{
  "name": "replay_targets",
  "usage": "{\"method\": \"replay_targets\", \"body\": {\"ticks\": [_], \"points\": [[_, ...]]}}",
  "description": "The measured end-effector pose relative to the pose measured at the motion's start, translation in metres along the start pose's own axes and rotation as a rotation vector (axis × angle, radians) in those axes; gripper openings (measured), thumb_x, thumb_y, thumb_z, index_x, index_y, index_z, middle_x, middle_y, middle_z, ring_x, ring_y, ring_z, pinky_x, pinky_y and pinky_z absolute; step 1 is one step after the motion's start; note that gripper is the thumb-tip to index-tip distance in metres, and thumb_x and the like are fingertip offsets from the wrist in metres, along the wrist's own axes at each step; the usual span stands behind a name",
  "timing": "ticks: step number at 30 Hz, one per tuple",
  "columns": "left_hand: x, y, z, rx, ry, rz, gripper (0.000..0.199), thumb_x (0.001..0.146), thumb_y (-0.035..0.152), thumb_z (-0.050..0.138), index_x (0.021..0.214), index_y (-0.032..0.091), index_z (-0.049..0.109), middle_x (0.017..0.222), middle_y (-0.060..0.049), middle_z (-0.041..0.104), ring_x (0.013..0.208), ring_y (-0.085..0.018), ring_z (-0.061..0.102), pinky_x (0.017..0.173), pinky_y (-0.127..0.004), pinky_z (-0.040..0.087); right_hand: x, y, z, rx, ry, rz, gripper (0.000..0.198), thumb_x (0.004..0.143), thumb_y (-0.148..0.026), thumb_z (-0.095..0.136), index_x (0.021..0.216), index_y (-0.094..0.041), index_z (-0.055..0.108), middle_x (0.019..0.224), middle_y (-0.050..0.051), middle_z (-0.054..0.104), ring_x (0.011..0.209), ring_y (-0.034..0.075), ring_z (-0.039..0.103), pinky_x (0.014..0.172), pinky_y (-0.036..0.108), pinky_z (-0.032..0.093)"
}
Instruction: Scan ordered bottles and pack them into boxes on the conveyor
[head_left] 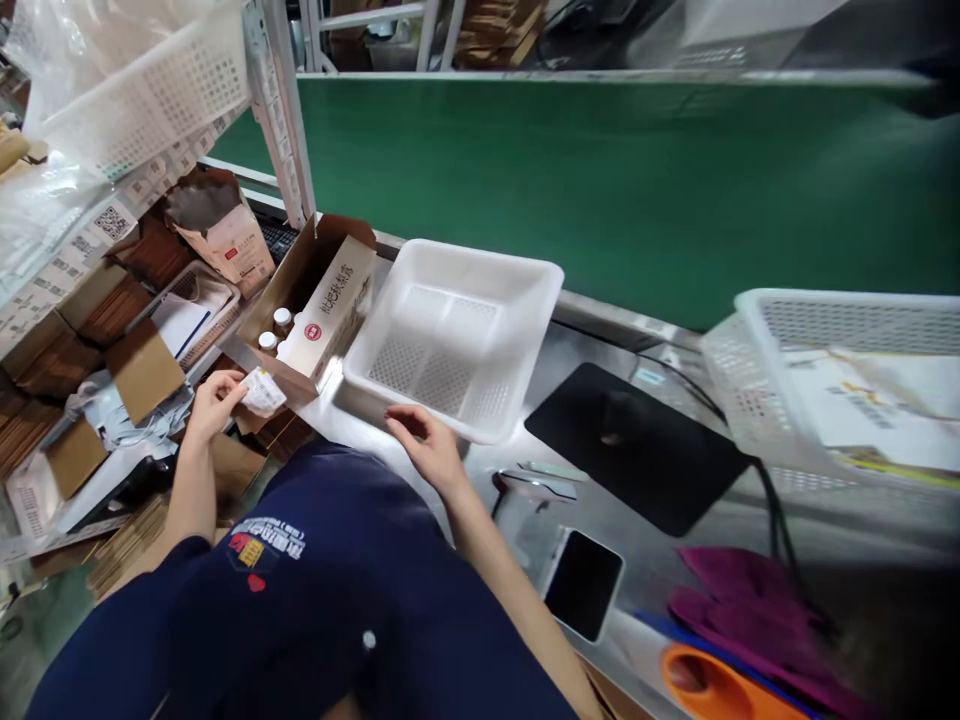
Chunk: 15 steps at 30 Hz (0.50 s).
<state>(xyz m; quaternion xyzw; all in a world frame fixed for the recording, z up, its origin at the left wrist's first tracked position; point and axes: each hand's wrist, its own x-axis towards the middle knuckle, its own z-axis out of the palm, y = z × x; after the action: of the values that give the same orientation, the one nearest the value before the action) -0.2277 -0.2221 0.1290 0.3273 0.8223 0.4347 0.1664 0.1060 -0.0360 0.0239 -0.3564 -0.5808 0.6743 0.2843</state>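
Note:
My left hand (pixel 214 400) pinches a small white printed packet (pixel 263 392) by its near edge. Just beyond it stands an open cardboard box (pixel 349 236) holding white-capped bottles (pixel 275 331) and a pale carton (pixel 332 308) with dark lettering and a red round mark. My right hand (pixel 431 447) is at the front edge of a white plastic basket (pixel 541 300), thumb and fingers apart, holding nothing. Whether its fingertips touch the basket is unclear. The basket has a perforated bottom with nothing in it.
A black mat (pixel 637 450), a phone (pixel 585 585), purple gloves (pixel 750 620) and an orange object (pixel 709 685) lie on the metal table. Another white basket (pixel 757 370) holds papers at right. A green conveyor belt (pixel 570 180) runs behind; a shelf rack (pixel 289 130) stands left.

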Motion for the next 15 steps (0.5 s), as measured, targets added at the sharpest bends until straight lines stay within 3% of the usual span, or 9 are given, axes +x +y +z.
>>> {"method": "replay_targets", "body": {"ticks": [2,4,6,7,9,11,13,15], "points": [[-0.009,0.024,0.006,-0.034,-0.130,0.070,0.036,0.090,0.055,0.083,0.077,0.022,0.075,0.095,-0.010,0.079,0.092,-0.028,0.072,0.090,-0.043,0.059,0.001,-0.015,0.007,0.134,-0.109,0.026,0.059,0.079,-0.070,0.093,0.112,-0.022,0.083,0.111,0.010,0.086,0.104,0.030,0.081,0.104,0.053,0.065],[-0.011,0.046,0.029,-0.031,-0.277,0.183,0.034,0.095,0.055,0.081,0.084,0.023,0.080,0.088,-0.010,0.078,0.085,-0.028,0.072,0.088,-0.044,0.059,0.006,-0.033,0.015,0.224,-0.225,-0.013,0.079,0.072,-0.068,0.100,0.134,-0.023,0.079,0.127,0.012,0.084,0.116,0.032,0.080,0.110,0.055,0.063],[-0.007,0.058,0.059,0.016,-0.369,0.312,0.033,0.096,0.054,0.080,0.082,0.024,0.079,0.085,-0.010,0.077,0.086,-0.029,0.072,0.094,-0.047,0.058,0.018,-0.048,0.020,0.157,-0.232,-0.114,0.103,0.066,-0.062,0.106,0.154,-0.024,0.068,0.142,0.014,0.077,0.127,0.035,0.076,0.117,0.059,0.059],[-0.005,0.057,0.073,0.044,-0.358,0.356,0.034,0.095,0.055,0.080,0.080,0.024,0.077,0.083,-0.010,0.076,0.086,-0.029,0.071,0.097,-0.048,0.057,0.026,-0.053,0.020,0.061,-0.189,-0.176,0.108,0.067,-0.059,0.106,0.160,-0.024,0.063,0.148,0.016,0.073,0.133,0.036,0.073,0.120,0.061,0.057],[-0.004,0.038,0.091,0.064,-0.160,0.350,0.036,0.095,0.056,0.077,0.078,0.025,0.072,0.082,-0.010,0.072,0.088,-0.030,0.070,0.104,-0.050,0.056,0.042,-0.057,0.015,-0.175,-0.094,-0.291,0.099,0.075,-0.052,0.102,0.162,-0.024,0.062,0.154,0.017,0.069,0.141,0.038,0.067,0.126,0.062,0.052],[-0.009,0.002,0.095,-0.019,0.175,0.221,0.033,0.097,0.056,0.073,0.088,0.025,0.068,0.095,-0.012,0.072,0.102,-0.031,0.070,0.113,-0.051,0.053,0.053,-0.052,0.009,-0.370,-0.110,-0.354,0.076,0.086,-0.045,0.092,0.155,-0.022,0.069,0.152,0.017,0.071,0.140,0.038,0.068,0.125,0.060,0.053],[-0.015,-0.039,0.088,-0.186,0.414,0.025,0.033,0.097,0.054,0.073,0.110,0.025,0.064,0.124,-0.014,0.070,0.130,-0.033,0.064,0.126,-0.050,0.046,0.059,-0.041,0.009,-0.481,-0.245,-0.366,0.054,0.095,-0.039,0.081,0.146,-0.021,0.075,0.142,0.015,0.078,0.132,0.036,0.073,0.118,0.056,0.059],[-0.020,-0.074,0.081,-0.328,0.442,-0.133,0.048,0.094,0.053,0.079,0.126,0.024,0.057,0.145,-0.015,0.062,0.151,-0.035,0.051,0.133,-0.051,0.039,0.060,-0.027,0.019,-0.557,-0.413,-0.369,0.045,0.101,-0.033,0.073,0.144,-0.020,0.077,0.137,0.014,0.081,0.127,0.034,0.076,0.114,0.051,0.061]]}}
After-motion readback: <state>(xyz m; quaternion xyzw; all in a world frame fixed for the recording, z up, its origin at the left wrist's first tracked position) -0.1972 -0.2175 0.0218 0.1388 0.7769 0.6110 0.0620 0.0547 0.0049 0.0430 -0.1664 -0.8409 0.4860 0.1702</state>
